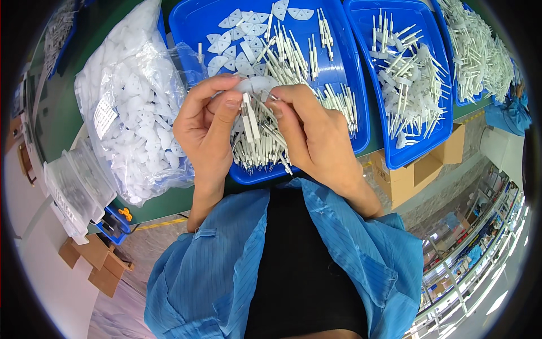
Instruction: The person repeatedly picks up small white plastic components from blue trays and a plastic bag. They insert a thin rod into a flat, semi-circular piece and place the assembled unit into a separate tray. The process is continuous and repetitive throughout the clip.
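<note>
In front of me, over the near part of a blue tray, my left hand pinches a curved white plastic piece between thumb and fingers. Short white rods hang from that piece toward me. At its right end my right hand is closed, thumb against forefinger, on a thin pin whose metal tip shows; the rest of it is hidden by the fingers. Beneath and beyond the hands, the tray holds flat fan-shaped white pieces with small holes and many loose white rods with thin metal ends.
At left stands a clear bag full of white fan-shaped pieces. Right of the tray, another blue tray holds pieces with rods fitted, and more heap farther right. A cardboard box sits below the table edge. White reels stand lower left.
</note>
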The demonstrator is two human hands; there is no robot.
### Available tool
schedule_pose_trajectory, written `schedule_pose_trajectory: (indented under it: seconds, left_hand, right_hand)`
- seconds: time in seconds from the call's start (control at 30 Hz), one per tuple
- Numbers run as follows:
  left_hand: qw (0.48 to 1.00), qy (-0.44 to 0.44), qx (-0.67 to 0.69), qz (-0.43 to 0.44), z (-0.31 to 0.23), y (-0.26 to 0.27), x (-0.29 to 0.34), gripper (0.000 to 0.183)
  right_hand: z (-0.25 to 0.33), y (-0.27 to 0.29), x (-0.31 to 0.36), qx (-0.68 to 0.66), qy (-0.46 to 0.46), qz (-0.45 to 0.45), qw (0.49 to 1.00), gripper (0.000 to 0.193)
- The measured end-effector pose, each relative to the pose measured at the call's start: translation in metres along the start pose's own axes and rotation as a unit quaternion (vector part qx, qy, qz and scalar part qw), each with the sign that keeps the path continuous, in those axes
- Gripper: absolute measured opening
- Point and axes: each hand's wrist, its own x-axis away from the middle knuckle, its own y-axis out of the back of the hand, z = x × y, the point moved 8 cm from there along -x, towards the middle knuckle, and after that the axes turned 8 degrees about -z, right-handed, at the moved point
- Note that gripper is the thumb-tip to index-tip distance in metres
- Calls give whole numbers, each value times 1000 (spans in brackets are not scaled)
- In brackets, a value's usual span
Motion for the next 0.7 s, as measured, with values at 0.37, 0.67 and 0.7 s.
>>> schedule_pose_trajectory:
  seconds: [0.37, 0.67, 0.7]
  left_hand:
    - [998, -50, 41, 26, -8, -6, 2, 19]
    - [990, -96, 76, 75, -19, -17, 3, 27]
    - [989, -113, 34, 87, -19, -12, 2, 29]
  right_hand:
    - [8, 2, 2, 35, 19, -13, 999, 12]
    - [11, -1, -1, -60, 16, 4, 998, 11]
    - [10, -1, -1, -67, 10, 11, 998, 11]
